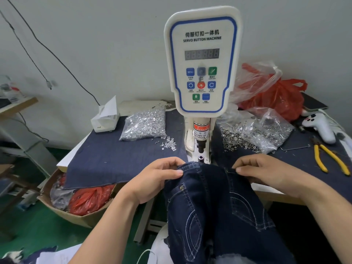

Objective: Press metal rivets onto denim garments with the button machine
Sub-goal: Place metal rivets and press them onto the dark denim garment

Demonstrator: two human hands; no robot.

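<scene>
A dark blue denim garment (213,202) hangs down from the table's front edge, its waistband just below the lower die (201,158) of the white servo button machine (202,60). My left hand (152,180) pinches the waistband on the left. At the right my right hand (266,172) pinches the same band. One brass rivet (181,187) sits on the denim near my left thumb. The punch (201,145) stands above the die with nothing under it.
A bag of silver tacks (144,124) lies left of the machine, loose ones (168,144) beside it. Right: a bag of rivet caps (255,132), red plastic bags (274,94), yellow pliers (331,159), a white handheld tool (322,126). A tissue box (104,119) and a floor carton (76,202) stand left.
</scene>
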